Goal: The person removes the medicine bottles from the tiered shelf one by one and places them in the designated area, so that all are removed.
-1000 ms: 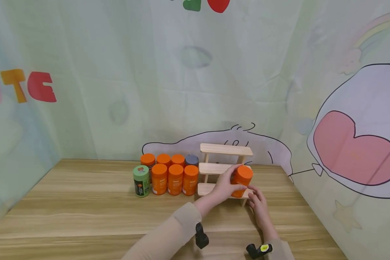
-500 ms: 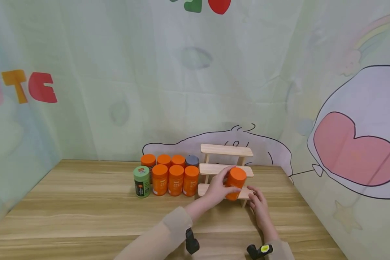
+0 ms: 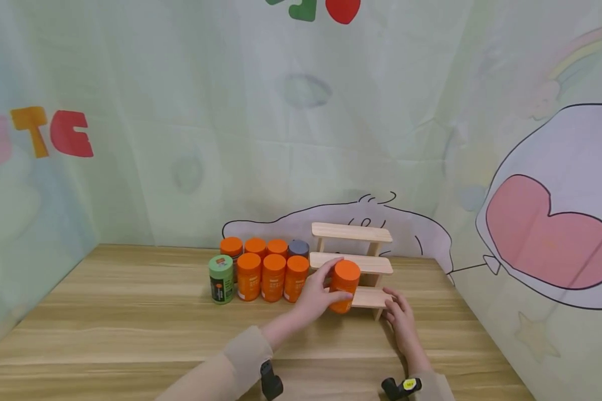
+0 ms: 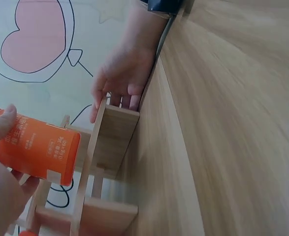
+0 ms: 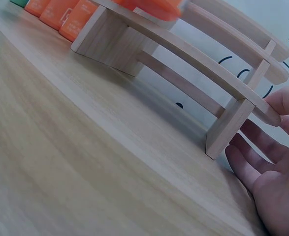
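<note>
My left hand (image 3: 315, 289) grips an orange jar (image 3: 345, 281) with an orange lid, fingers and thumb around its sides. The jar is nearly upright, in front of the left part of the three-tier wooden shelf (image 3: 351, 263). In the left wrist view the jar (image 4: 38, 147) shows printed labels and hangs above the lowest board (image 4: 87, 167). At the right end of that lowest board is my right hand (image 3: 401, 320). The right wrist view shows this hand (image 5: 277, 167) with a finger over the board's tip and other fingers below it, holding the end.
Left of the shelf stand several orange jars (image 3: 273, 281) in two rows, with a blue-lidded jar (image 3: 298, 248) at the back right. A green jar (image 3: 221, 281) ends the front row. The wooden table (image 3: 130, 317) meets a printed curtain (image 3: 190, 139) behind.
My left hand has moved left with the orange jar, from the right end of the lowest board to its left part. My right hand has stayed at the board's end.
</note>
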`<control>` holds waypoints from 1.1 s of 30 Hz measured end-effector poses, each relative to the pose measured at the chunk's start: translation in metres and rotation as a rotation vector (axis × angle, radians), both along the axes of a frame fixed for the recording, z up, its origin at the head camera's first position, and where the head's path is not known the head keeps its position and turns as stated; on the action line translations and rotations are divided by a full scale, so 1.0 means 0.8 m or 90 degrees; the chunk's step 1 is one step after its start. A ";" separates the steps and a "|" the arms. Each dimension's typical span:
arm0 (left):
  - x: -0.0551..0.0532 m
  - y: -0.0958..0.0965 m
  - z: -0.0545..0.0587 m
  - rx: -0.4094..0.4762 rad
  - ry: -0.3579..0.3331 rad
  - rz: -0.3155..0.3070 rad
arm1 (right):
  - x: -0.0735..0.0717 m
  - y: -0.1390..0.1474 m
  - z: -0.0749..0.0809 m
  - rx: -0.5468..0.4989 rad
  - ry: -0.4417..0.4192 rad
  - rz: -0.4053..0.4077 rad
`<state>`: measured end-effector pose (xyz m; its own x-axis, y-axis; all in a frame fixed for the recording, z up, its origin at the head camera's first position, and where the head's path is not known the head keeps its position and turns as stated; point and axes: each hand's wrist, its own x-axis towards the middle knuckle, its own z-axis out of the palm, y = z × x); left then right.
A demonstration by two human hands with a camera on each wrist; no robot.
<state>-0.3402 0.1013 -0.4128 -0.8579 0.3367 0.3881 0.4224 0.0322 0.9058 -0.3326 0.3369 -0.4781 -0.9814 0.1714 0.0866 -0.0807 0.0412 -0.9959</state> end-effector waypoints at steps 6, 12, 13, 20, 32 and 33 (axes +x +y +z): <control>-0.003 -0.030 -0.005 0.024 -0.004 0.014 | 0.000 -0.002 -0.002 -0.005 0.006 0.000; -0.002 -0.058 -0.008 0.014 0.006 0.049 | -0.002 -0.002 -0.005 -0.010 0.006 -0.006; -0.002 -0.063 -0.009 0.008 0.010 0.061 | -0.002 -0.001 -0.005 -0.014 0.007 -0.007; 0.001 -0.090 -0.014 -0.010 0.014 0.124 | -0.003 -0.001 -0.007 -0.030 0.027 0.000; 0.004 -0.117 -0.022 -0.044 0.004 0.167 | -0.001 -0.002 0.000 -0.018 0.007 -0.008; 0.005 -0.118 -0.023 -0.042 -0.002 0.170 | -0.001 -0.002 0.000 -0.017 0.006 -0.007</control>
